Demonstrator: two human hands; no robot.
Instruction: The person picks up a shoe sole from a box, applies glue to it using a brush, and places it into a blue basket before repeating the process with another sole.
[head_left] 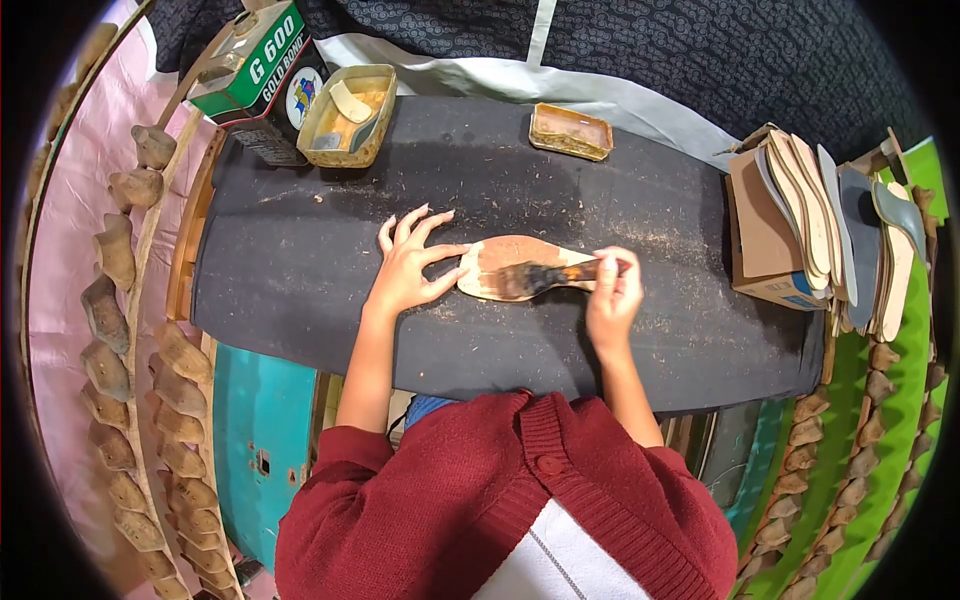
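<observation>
With the left hand (405,265) spread, fingertips pinning the insole (520,267) to the counter (300,250), the right hand (612,295) pinching the glue brush (545,277) should probably stroke evenly out to the edges.

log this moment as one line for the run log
left hand: pressing insole flat | right hand: grip on brush, bristles on insole | surface: dark bench | nearby: glue tin, insole stack

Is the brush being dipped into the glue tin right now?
No, the brush lies on the insole mid-table, far from the tin.
</observation>
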